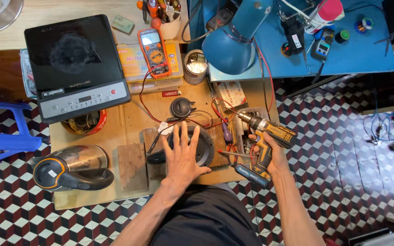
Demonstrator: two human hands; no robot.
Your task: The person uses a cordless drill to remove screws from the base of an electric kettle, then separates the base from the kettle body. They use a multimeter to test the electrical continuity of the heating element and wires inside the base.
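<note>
Under flat left hand (183, 157): round black plastic kettle base (204, 146) pinned on wooden block (133, 166), palm open, fingers spread. Looks light, rigid, slippery; press from top. Right hand (270, 152) wraps yellow-black cordless drill (266, 132) beside it.

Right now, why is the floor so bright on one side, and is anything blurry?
Head view: light glares off the floor at right; edges bend like a fisheye; the left hand, drill and right hand look sharp.
</note>
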